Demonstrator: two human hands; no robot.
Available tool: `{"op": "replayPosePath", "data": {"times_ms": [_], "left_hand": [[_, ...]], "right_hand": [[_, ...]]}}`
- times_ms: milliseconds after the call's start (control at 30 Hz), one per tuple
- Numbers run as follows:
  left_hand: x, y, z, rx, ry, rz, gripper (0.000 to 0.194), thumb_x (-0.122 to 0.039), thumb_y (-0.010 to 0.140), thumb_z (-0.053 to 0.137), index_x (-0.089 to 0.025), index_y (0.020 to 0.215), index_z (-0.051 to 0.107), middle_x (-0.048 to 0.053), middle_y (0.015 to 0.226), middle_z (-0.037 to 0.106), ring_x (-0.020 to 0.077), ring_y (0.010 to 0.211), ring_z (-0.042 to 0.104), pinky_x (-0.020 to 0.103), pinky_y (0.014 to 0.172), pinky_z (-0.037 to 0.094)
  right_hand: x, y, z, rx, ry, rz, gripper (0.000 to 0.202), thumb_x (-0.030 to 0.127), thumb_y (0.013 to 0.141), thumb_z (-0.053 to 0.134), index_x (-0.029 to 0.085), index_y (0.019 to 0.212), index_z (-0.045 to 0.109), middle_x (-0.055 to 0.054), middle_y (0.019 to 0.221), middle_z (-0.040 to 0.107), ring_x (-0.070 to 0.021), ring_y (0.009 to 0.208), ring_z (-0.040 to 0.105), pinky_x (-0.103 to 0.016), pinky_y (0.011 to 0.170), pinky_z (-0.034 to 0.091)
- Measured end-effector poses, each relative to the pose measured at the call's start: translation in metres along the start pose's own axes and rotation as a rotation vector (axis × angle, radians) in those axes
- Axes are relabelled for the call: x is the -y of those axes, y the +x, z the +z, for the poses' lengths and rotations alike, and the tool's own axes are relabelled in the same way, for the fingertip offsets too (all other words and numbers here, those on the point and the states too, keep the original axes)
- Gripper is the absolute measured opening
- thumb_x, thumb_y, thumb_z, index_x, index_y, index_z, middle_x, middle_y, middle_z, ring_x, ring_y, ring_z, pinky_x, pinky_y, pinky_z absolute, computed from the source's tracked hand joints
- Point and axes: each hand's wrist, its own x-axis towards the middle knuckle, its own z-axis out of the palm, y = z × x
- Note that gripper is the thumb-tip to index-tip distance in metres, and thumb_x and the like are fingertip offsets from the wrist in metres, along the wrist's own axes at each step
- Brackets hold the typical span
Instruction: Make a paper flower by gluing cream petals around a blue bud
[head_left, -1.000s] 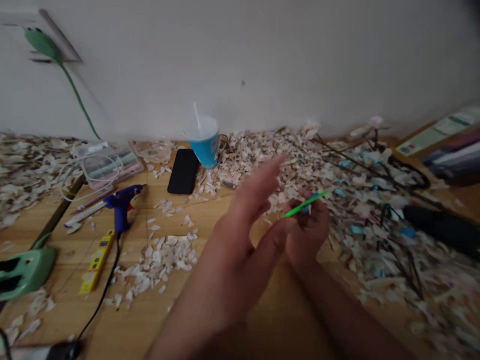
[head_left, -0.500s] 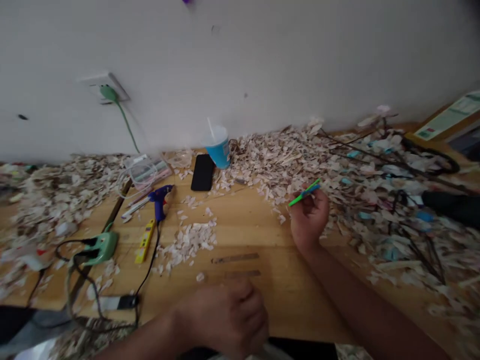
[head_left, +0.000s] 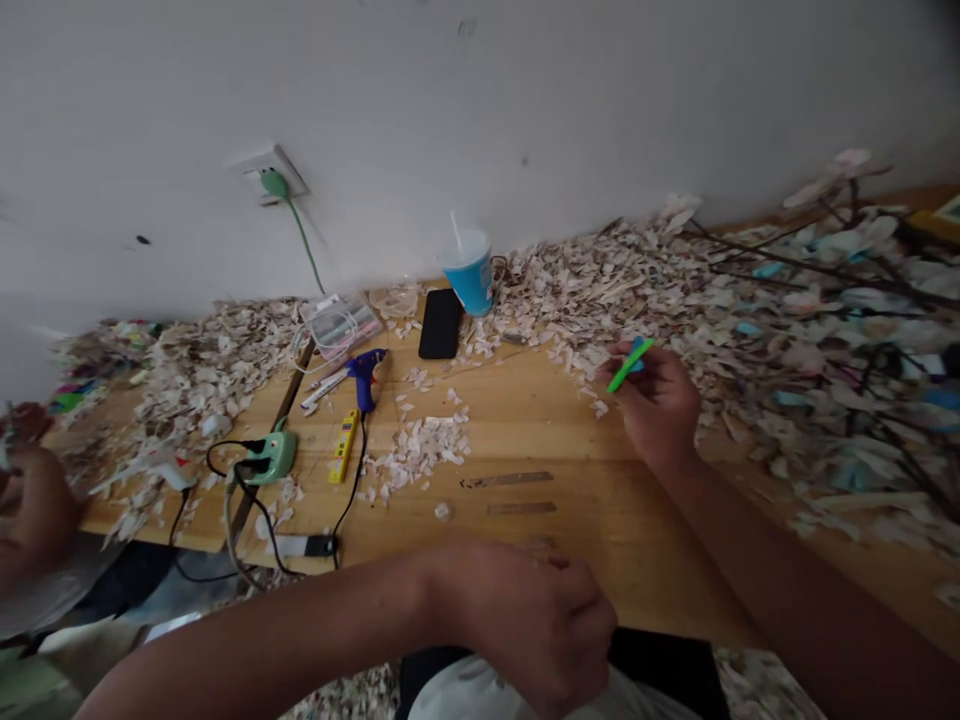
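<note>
In my right hand [head_left: 664,410], on the right of the wooden table [head_left: 570,430], is a slim bright green and blue plastic piece [head_left: 631,365]; its exact kind is unclear. The fingers close round it, beside a heap of pale petal-like scraps [head_left: 592,275]. My left hand [head_left: 544,625] hovers at the table's front edge, its fingers curled and pressed together. Whatever it may hold is hidden. Just beyond it lie two flat brownish strips [head_left: 517,480] and a small whitish lump [head_left: 443,511].
A blue cup [head_left: 469,280] with a straw stands behind a black phone [head_left: 440,325]. Leftward are a purple glue gun [head_left: 364,378], a yellow box-like stick [head_left: 343,446] and a green power adapter [head_left: 271,458] with cords. Another person's arm [head_left: 37,500] shows at far left.
The view has swung left, so table things appear further right, and another person's arm has come in. The green and blue piece has tilted in my right hand. My left hand stays curled.
</note>
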Motion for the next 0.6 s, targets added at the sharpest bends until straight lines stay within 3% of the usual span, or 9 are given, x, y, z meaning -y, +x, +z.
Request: {"op": "replayPosePath", "data": {"times_ms": [167,267,433,500,600], "left_hand": [[-0.004,-0.002,-0.004,-0.009,0.021,-0.001,0.025,-0.012,0.087,0.052,-0.019,0.072,0.07,0.006,0.068,0.061,0.0198,0.065,0.062,0.035,0.056,0.047],[-0.009,-0.001,-0.005,-0.04,0.006,0.024,0.024,-0.012,0.088,0.053,-0.018,0.073,0.07,0.006,0.067,0.059,0.0192,0.065,0.062,0.033,0.055,0.046],[-0.024,0.008,0.004,-0.11,-0.065,0.053,0.024,-0.009,0.087,0.053,-0.017,0.069,0.068,0.003,0.063,0.055,0.0168,0.061,0.06,0.031,0.057,0.046],[-0.03,0.009,0.01,-0.134,-0.086,0.072,0.024,-0.009,0.087,0.054,-0.017,0.069,0.068,0.003,0.062,0.055,0.0169,0.061,0.061,0.032,0.058,0.046],[-0.037,0.002,0.027,-0.183,-0.127,0.068,0.024,-0.01,0.089,0.055,-0.017,0.07,0.067,0.001,0.061,0.054,0.0154,0.06,0.059,0.03,0.055,0.043]], "right_hand": [[0.049,-0.031,-0.031,0.385,-0.036,0.201,0.03,0.042,0.071,0.085,0.026,0.094,0.074,-0.004,0.095,0.077,-0.0193,0.073,0.073,-0.033,0.066,0.064],[0.085,-0.068,-0.049,0.565,-0.004,0.431,0.022,0.037,0.078,0.082,0.029,0.097,0.075,-0.005,0.105,0.077,-0.0207,0.083,0.075,-0.031,0.073,0.064],[0.122,-0.123,-0.048,0.627,0.015,0.628,0.028,0.035,0.071,0.086,0.027,0.096,0.076,-0.004,0.097,0.079,-0.0196,0.082,0.075,-0.026,0.073,0.06],[0.122,-0.134,-0.05,0.639,-0.064,0.654,0.028,0.037,0.071,0.085,0.026,0.095,0.076,-0.005,0.091,0.079,-0.0209,0.082,0.075,-0.028,0.071,0.06],[0.107,-0.137,-0.069,0.508,-0.331,0.55,0.032,0.043,0.075,0.078,0.024,0.101,0.075,-0.007,0.096,0.079,-0.0249,0.085,0.075,-0.034,0.074,0.059]]}}
